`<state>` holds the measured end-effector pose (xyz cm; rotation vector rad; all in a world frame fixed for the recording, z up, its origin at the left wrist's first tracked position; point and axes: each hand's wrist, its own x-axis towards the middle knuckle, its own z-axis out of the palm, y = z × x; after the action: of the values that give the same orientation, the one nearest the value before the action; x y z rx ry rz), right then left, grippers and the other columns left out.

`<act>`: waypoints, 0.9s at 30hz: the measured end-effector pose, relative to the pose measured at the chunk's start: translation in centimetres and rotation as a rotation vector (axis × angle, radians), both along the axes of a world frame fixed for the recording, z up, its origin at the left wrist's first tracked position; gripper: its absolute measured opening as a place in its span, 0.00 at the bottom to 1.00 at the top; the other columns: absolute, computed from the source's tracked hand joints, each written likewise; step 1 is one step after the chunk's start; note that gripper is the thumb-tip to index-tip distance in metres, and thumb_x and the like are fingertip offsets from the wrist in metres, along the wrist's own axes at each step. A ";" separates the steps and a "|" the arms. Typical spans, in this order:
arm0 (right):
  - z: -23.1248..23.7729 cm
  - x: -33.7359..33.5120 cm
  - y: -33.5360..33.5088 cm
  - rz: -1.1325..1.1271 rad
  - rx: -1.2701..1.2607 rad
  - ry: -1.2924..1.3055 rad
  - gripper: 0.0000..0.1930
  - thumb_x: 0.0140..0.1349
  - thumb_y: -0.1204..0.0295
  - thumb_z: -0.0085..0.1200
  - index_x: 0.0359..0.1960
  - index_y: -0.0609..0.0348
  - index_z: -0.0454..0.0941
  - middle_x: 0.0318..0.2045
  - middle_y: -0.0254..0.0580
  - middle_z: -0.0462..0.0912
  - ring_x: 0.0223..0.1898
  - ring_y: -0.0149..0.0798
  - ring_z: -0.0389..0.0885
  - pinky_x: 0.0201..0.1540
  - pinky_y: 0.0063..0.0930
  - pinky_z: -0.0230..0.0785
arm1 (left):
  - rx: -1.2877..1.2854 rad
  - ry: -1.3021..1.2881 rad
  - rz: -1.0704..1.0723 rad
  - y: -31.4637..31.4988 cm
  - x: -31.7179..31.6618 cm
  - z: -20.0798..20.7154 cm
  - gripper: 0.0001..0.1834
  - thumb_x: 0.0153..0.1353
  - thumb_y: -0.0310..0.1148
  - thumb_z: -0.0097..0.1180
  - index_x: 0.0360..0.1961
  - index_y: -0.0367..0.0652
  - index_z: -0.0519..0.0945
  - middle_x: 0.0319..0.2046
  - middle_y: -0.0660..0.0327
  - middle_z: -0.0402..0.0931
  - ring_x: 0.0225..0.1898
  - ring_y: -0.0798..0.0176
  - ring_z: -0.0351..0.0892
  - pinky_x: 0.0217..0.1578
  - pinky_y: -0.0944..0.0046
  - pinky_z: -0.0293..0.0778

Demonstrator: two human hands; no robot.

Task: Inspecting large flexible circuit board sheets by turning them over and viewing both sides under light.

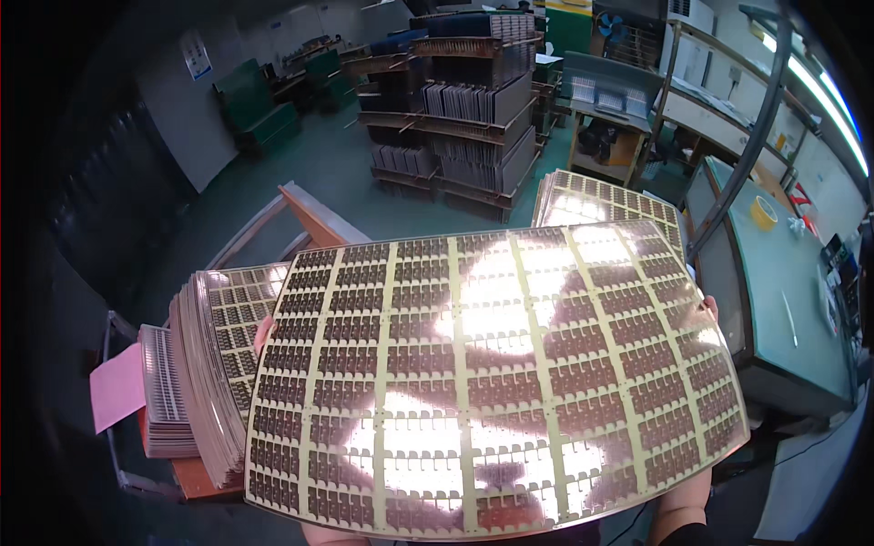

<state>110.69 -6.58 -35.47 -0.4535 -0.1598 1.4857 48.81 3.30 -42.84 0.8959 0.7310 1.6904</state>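
Note:
A large shiny circuit board panel [464, 382], patterned in dark repeating blocks with pale green strips between them, spreads across the middle in front of me. My left hand [264, 334] grips its left edge, with only fingertips showing. At the opposite edge, my right hand [710, 308] is closed on the same panel, also mostly hidden behind it. Both forearms come up from beneath its lower edge. Just left of the panel stands a thick stack of similar panels [196, 364], partly covered by it. Bright reflections wash out parts of the surface.
Another panel stack [605, 196] sits behind on the right. A pink sheet [118, 387] lies by a smaller stack [168, 400] at left. Loaded racks [455, 118] stand farther back. A green-topped bench [783, 264] with a yellow tape roll [763, 212] is at right, beside a metal post [756, 136].

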 end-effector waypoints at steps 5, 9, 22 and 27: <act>-1.4 -6.4 -2.6 0.005 -0.060 -0.297 0.18 0.62 0.61 0.42 0.47 0.60 0.70 0.40 0.45 0.76 0.42 0.37 0.77 0.44 0.31 0.72 | -0.021 -0.036 -0.005 -2.3 -0.4 -0.3 0.14 0.66 0.38 0.36 0.47 0.42 0.68 0.42 0.61 0.70 0.48 0.64 0.67 0.51 0.60 0.62; -1.9 -7.0 -3.1 -0.038 -0.087 -0.350 0.18 0.63 0.62 0.40 0.48 0.61 0.69 0.41 0.47 0.76 0.40 0.40 0.78 0.42 0.33 0.73 | -0.009 -0.116 -0.080 -2.8 2.0 -0.4 0.15 0.66 0.38 0.35 0.48 0.42 0.68 0.43 0.61 0.70 0.49 0.63 0.66 0.52 0.59 0.62; -9.4 -17.7 -0.8 -0.111 0.134 -0.150 0.19 0.63 0.74 0.40 0.56 0.60 0.58 0.51 0.45 0.69 0.51 0.40 0.70 0.56 0.39 0.63 | -0.183 -0.521 -0.393 -6.9 15.4 2.4 0.23 0.65 0.38 0.38 0.60 0.45 0.56 0.55 0.57 0.63 0.57 0.59 0.62 0.56 0.56 0.63; -9.3 -18.8 -2.1 -0.050 0.081 -0.312 0.23 0.59 0.76 0.44 0.56 0.64 0.55 0.53 0.48 0.66 0.54 0.42 0.68 0.56 0.40 0.62 | -0.408 -0.375 -0.349 -7.1 13.4 -1.0 0.21 0.63 0.29 0.43 0.57 0.42 0.58 0.50 0.58 0.65 0.49 0.62 0.70 0.48 0.61 0.71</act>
<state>91.84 -8.70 -44.78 -0.6170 -0.4504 1.3477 62.17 -3.84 -43.88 0.3772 0.5920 1.2839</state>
